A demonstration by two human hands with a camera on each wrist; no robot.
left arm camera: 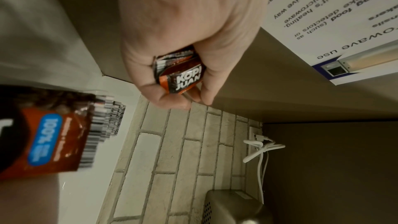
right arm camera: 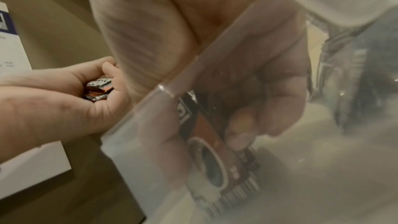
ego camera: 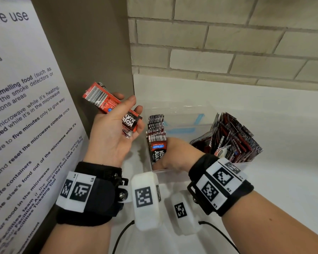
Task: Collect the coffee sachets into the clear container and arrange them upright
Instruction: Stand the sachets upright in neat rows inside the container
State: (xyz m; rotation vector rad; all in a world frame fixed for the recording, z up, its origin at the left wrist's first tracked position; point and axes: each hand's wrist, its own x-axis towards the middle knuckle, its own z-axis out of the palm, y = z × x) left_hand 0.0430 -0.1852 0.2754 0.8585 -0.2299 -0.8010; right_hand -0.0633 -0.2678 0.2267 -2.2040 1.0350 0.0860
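My left hand is raised palm-up left of the clear container and grips a small stack of red and black coffee sachets, whose "KOPI JUAN" print shows in the left wrist view on the held sachets. My right hand reaches down inside the container's near left corner and pinches one upright sachet against a row of standing sachets. Through the clear wall, the right wrist view shows that sachet between thumb and fingers. A leaning bunch of sachets fills the container's right end.
The container stands on a white counter against a brick wall. A grey-brown panel with a printed microwave notice rises close on the left. A white cable and a grey appliance appear in the left wrist view.
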